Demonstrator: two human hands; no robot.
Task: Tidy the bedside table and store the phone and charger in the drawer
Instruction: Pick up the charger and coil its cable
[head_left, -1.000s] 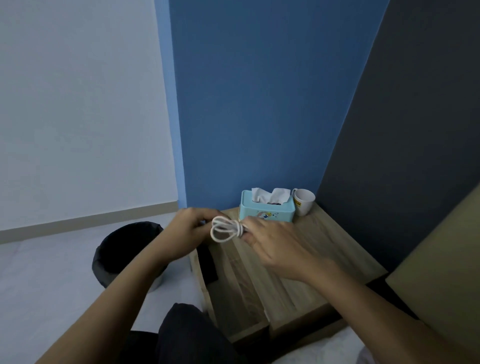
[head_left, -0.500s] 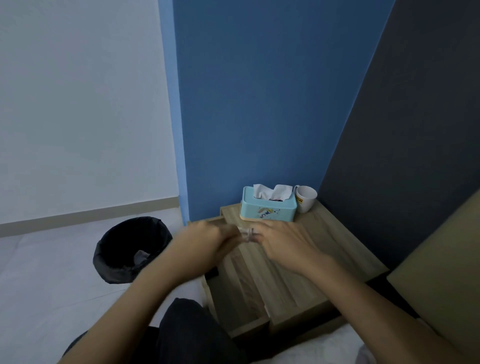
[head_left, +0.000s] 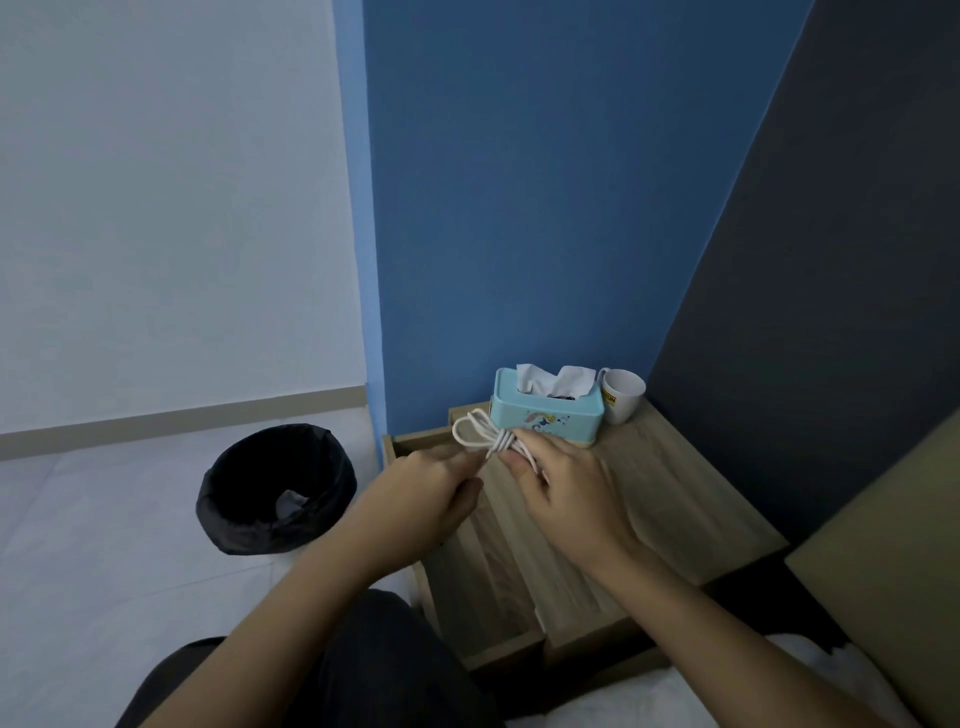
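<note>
- Pinching white charger cable (head_left: 480, 434) coil with left hand (head_left: 431, 486) and right hand (head_left: 563, 486), centre frame.
- Sitting behind: tissue box (head_left: 548, 415), mug (head_left: 621, 395); bin (head_left: 275, 488) lower left.
- Hiding open drawer (head_left: 483, 571) contents; phone not discernible.

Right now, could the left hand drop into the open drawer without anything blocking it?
Probably yes. The left hand hovers right above the open drawer, whose visible inside looks bare. It grips the white cable with the right hand, so it must release first.
</note>
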